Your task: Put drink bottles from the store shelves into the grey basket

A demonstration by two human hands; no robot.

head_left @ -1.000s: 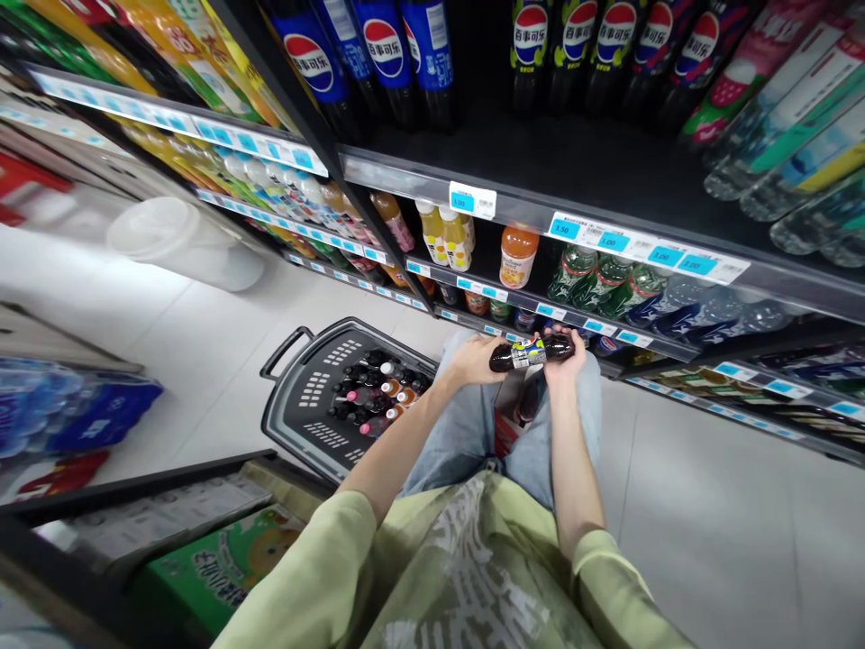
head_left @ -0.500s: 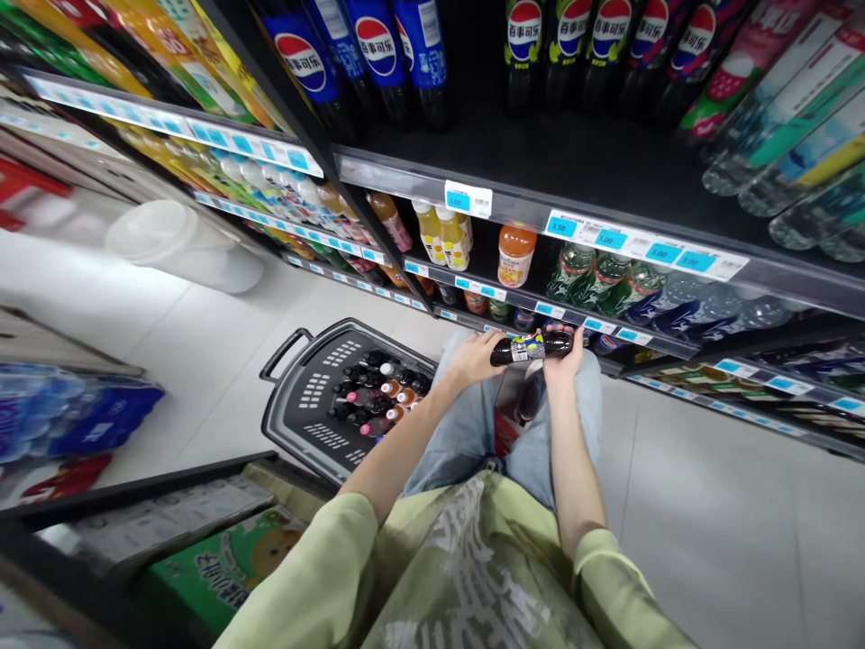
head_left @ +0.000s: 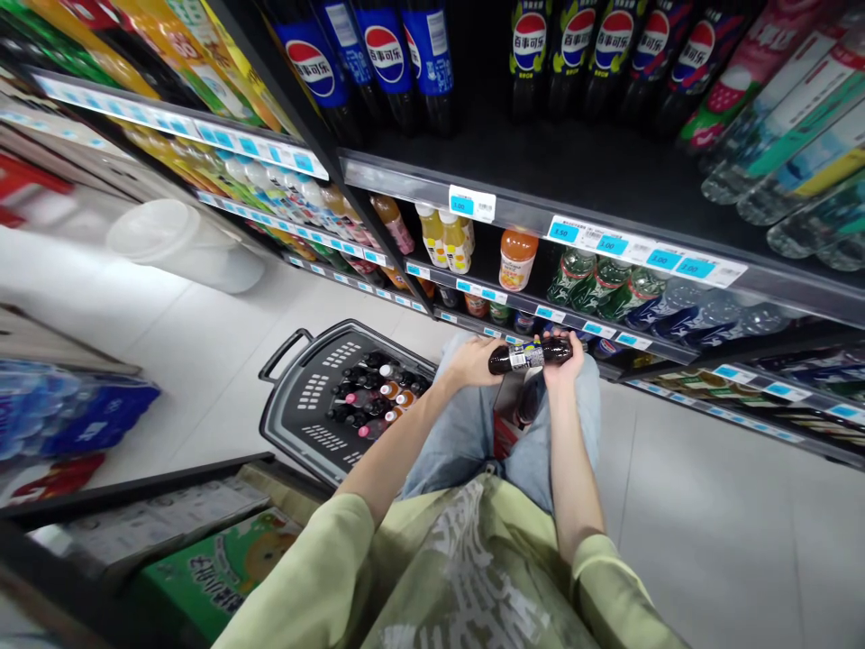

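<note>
A dark cola bottle [head_left: 519,357] lies level between my hands, above my knees. Its label, with a white printed panel and some blue and green, faces up. My right hand [head_left: 568,362] is closed round the bottle's right end. At the other end my left hand [head_left: 473,363] grips it, with its fingertips partly hidden behind the bottle. To my left on the floor stands a dark grey shopping basket [head_left: 314,433] holding several bottles with black, pink and white caps.
In front of me, shelves [head_left: 541,171] carry cola bottles [head_left: 388,59], green soda bottles [head_left: 574,275] and an orange drink bottle [head_left: 517,260]. A white bin [head_left: 182,243] stands at left, near blue-wrapped packs [head_left: 74,410]. A green carton [head_left: 223,572] sits close behind on my left.
The bottle has turned in my hands, so a different side of its label faces up. Its left end sits slightly further left and lower. The basket stays in place.
</note>
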